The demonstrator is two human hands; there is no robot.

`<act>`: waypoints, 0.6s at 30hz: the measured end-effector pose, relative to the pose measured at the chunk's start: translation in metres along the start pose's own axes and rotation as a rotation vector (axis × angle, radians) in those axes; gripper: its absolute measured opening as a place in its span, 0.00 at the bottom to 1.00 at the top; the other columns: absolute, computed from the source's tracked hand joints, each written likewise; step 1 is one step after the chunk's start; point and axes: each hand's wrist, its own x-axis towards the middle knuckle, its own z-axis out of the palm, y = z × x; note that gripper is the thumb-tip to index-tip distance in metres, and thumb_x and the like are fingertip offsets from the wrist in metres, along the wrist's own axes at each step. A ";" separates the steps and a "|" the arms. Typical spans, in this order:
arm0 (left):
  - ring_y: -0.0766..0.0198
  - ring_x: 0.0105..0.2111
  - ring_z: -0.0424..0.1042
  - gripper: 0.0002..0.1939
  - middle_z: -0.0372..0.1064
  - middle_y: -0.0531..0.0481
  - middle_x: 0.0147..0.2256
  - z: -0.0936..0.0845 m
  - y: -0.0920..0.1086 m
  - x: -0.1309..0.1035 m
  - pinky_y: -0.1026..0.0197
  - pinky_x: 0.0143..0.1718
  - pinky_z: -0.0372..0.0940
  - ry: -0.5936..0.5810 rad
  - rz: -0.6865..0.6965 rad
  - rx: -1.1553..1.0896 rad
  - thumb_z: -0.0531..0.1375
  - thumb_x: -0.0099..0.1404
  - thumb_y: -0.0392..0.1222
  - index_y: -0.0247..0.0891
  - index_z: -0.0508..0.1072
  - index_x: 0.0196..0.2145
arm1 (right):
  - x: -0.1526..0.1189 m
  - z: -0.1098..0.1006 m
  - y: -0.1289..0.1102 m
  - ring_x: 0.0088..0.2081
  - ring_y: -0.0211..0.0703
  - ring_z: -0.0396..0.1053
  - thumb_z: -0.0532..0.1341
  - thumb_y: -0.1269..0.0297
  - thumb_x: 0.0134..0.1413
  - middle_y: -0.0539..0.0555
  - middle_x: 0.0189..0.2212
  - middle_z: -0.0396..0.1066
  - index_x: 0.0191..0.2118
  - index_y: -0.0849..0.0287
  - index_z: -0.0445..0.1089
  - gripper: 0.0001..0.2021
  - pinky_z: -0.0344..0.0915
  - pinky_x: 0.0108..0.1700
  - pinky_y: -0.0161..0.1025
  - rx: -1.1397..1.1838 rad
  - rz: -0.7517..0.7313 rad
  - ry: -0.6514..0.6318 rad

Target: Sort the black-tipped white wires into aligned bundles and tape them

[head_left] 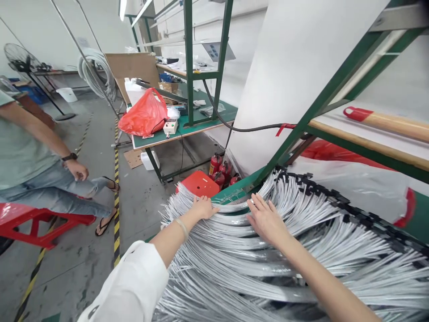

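Big heap of white cables (301, 250) w/ black end plugs covers the green tabletop (418, 219) front to right, sagging over its near edge. Both hands lie on top of the heap, near its far-left end. Right hand (266, 219) flat, fingers spread apart, palm pressing the strands, nothing clamped. Left hand (203, 208) just beside it, fingers curled over the strands at the heap's edge; can't tell if grip is closed on any. Red stool (197, 183) on floor just beyond.
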 end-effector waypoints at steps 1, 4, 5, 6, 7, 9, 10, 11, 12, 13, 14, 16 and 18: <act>0.48 0.58 0.48 0.34 0.52 0.32 0.56 -0.005 0.002 -0.004 0.40 0.55 0.37 0.025 -0.002 -0.006 0.41 0.60 0.59 0.28 0.59 0.52 | -0.008 -0.003 -0.002 0.57 0.52 0.51 0.49 0.65 0.54 0.64 0.55 0.56 0.50 0.65 0.62 0.20 0.53 0.53 0.52 0.013 -0.013 0.046; 0.49 0.58 0.48 0.32 0.52 0.33 0.56 -0.027 0.006 -0.024 0.42 0.56 0.37 0.091 0.013 -0.034 0.43 0.61 0.57 0.28 0.60 0.52 | -0.033 -0.010 -0.006 0.57 0.53 0.53 0.47 0.63 0.55 0.63 0.54 0.58 0.50 0.65 0.63 0.19 0.56 0.51 0.52 0.065 -0.043 0.174; 0.50 0.58 0.48 0.31 0.52 0.34 0.56 -0.035 0.006 -0.036 0.42 0.56 0.38 0.107 0.021 -0.047 0.43 0.61 0.56 0.29 0.60 0.52 | -0.042 -0.011 -0.008 0.56 0.53 0.53 0.47 0.62 0.56 0.63 0.54 0.59 0.49 0.65 0.63 0.19 0.57 0.51 0.52 0.088 -0.052 0.209; 0.51 0.58 0.49 0.30 0.52 0.36 0.57 -0.043 0.005 -0.051 0.43 0.56 0.40 0.125 0.029 -0.060 0.43 0.61 0.56 0.30 0.59 0.52 | -0.051 -0.013 -0.010 0.56 0.54 0.54 0.46 0.62 0.56 0.64 0.53 0.60 0.49 0.65 0.63 0.19 0.58 0.50 0.51 0.115 -0.059 0.242; 0.52 0.57 0.49 0.30 0.52 0.38 0.57 -0.049 0.003 -0.069 0.45 0.56 0.41 0.143 0.031 -0.077 0.43 0.62 0.56 0.32 0.58 0.53 | -0.059 -0.014 -0.013 0.56 0.54 0.54 0.46 0.61 0.57 0.64 0.53 0.60 0.49 0.66 0.63 0.20 0.59 0.49 0.51 0.145 -0.067 0.273; 0.56 0.57 0.52 0.29 0.52 0.42 0.57 -0.056 -0.005 -0.114 0.49 0.57 0.44 0.196 0.011 -0.120 0.41 0.63 0.55 0.35 0.56 0.55 | -0.074 -0.014 -0.020 0.55 0.54 0.56 0.46 0.61 0.58 0.65 0.52 0.61 0.49 0.66 0.63 0.19 0.60 0.49 0.51 0.220 -0.083 0.334; 0.57 0.55 0.55 0.29 0.55 0.43 0.56 -0.055 -0.011 -0.140 0.51 0.57 0.45 0.275 0.000 -0.219 0.42 0.62 0.55 0.35 0.58 0.54 | -0.081 -0.014 -0.026 0.55 0.53 0.56 0.46 0.61 0.58 0.65 0.52 0.61 0.49 0.66 0.62 0.19 0.60 0.49 0.51 0.263 -0.093 0.364; 0.57 0.54 0.57 0.28 0.58 0.44 0.55 -0.052 -0.019 -0.167 0.51 0.57 0.45 0.348 -0.040 -0.299 0.43 0.62 0.56 0.37 0.60 0.53 | -0.088 -0.012 -0.032 0.55 0.53 0.57 0.47 0.61 0.58 0.65 0.51 0.62 0.50 0.66 0.61 0.19 0.60 0.49 0.50 0.310 -0.104 0.396; 0.56 0.53 0.59 0.28 0.60 0.45 0.53 -0.045 -0.027 -0.195 0.51 0.56 0.46 0.398 -0.095 -0.351 0.45 0.61 0.56 0.37 0.63 0.52 | -0.094 -0.011 -0.039 0.54 0.53 0.57 0.47 0.61 0.58 0.65 0.51 0.62 0.50 0.65 0.60 0.19 0.60 0.49 0.50 0.354 -0.113 0.427; 0.56 0.52 0.60 0.27 0.62 0.46 0.52 -0.034 -0.036 -0.222 0.52 0.55 0.49 0.439 -0.176 -0.400 0.46 0.60 0.56 0.38 0.64 0.50 | -0.101 -0.008 -0.046 0.54 0.53 0.57 0.47 0.62 0.58 0.65 0.51 0.62 0.52 0.65 0.59 0.19 0.60 0.49 0.51 0.393 -0.121 0.455; 0.55 0.51 0.62 0.26 0.64 0.46 0.50 -0.020 -0.044 -0.248 0.52 0.54 0.53 0.482 -0.273 -0.447 0.47 0.60 0.56 0.38 0.66 0.49 | -0.109 -0.004 -0.055 0.54 0.53 0.58 0.48 0.62 0.57 0.65 0.50 0.62 0.53 0.65 0.57 0.20 0.60 0.49 0.52 0.427 -0.125 0.482; 0.54 0.48 0.65 0.25 0.68 0.44 0.46 0.016 -0.058 -0.295 0.54 0.51 0.57 0.555 -0.444 -0.539 0.49 0.58 0.56 0.36 0.69 0.45 | -0.126 0.006 -0.071 0.53 0.56 0.59 0.48 0.61 0.57 0.66 0.51 0.61 0.56 0.63 0.53 0.22 0.60 0.48 0.55 0.474 -0.118 0.508; 0.54 0.45 0.67 0.24 0.70 0.43 0.43 0.058 -0.065 -0.333 0.55 0.48 0.60 0.625 -0.571 -0.644 0.50 0.58 0.55 0.35 0.70 0.43 | -0.144 0.018 -0.087 0.52 0.59 0.60 0.48 0.60 0.56 0.67 0.51 0.60 0.57 0.62 0.50 0.24 0.60 0.46 0.58 0.522 -0.108 0.500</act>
